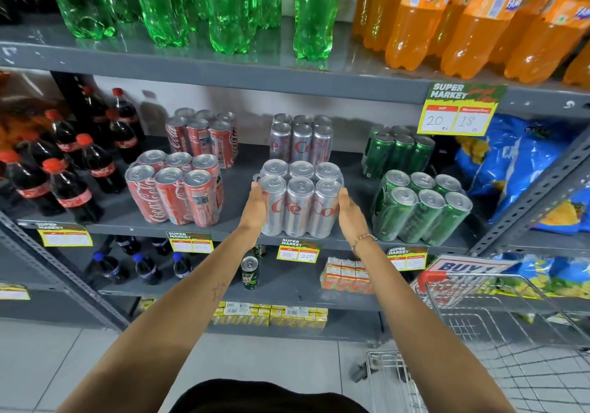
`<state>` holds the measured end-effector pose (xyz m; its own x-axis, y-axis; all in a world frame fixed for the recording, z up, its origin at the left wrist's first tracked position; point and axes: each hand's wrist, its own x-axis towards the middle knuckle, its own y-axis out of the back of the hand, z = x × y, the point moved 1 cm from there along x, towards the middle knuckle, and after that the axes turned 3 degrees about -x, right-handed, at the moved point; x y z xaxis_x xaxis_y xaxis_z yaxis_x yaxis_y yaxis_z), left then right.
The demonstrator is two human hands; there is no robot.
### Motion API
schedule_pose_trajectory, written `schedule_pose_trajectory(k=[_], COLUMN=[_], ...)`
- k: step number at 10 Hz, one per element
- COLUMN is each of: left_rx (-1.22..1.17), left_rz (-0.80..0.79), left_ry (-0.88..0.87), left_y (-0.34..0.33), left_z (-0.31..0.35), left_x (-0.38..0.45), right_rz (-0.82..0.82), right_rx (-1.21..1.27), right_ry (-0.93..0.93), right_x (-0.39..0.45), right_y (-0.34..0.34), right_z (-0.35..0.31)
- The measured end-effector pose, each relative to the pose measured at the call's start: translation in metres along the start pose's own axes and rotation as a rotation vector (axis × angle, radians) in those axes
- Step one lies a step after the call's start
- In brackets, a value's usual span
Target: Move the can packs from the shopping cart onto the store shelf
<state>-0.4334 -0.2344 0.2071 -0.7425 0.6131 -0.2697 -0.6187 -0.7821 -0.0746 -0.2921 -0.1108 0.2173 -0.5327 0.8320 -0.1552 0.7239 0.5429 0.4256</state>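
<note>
A shrink-wrapped pack of silver Diet Coke cans [300,203] stands at the front edge of the grey middle shelf [236,186]. My left hand [255,205] presses its left side and my right hand [349,211] presses its right side, so both hold the pack. A second silver pack [301,139] stands behind it. Two red Coca-Cola packs [174,189] [201,135] stand to the left, two green can packs [421,210] [397,154] to the right. The wire shopping cart [498,326] is at the lower right; its visible part holds no packs.
Small cola bottles [64,170] fill the shelf's left end and blue snack bags [517,173] the right. Large Sprite [223,7] and Fanta bottles [447,20] stand on the shelf above. Yellow price tags [298,251] hang along the shelf edges. A lone green can [249,272] stands below.
</note>
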Motion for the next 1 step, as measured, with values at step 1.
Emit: schedule_pose_trajectory(k=[1], left_rx=[0.242], left_rz=[0.211], left_ry=[-0.287], left_y=[0.0007], left_z=[0.008], left_x=[-0.0188], right_rz=[0.189], right_rx=[-0.184], right_ry=[0.222], right_x=[-0.0363], right_y=[0.0068], right_z=[-0.0103])
